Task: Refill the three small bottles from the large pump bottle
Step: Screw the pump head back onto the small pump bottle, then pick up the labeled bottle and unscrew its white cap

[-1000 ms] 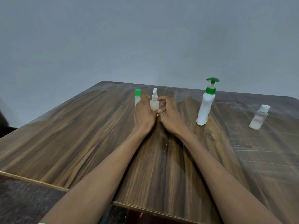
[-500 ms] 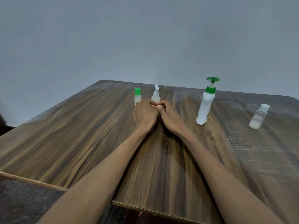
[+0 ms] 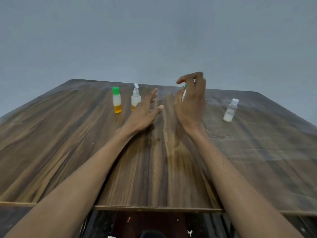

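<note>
Near the far edge of the table (image 3: 51, 152) stand the green-cap bottle (image 3: 117, 100) and, just beside it, the flip-top bottle (image 3: 135, 97). Toward the right edge, well apart, stands the white-cap bottle (image 3: 230, 109). My left hand (image 3: 143, 111) hangs spread over the wood, holding nothing. My right hand (image 3: 191, 98) curves in front of the big pump bottle (image 3: 184, 92), hiding most of it; I cannot tell if it grips yet. I think the next step is to take the pump bottle. I should hold it low and firm so it stays up.
</note>
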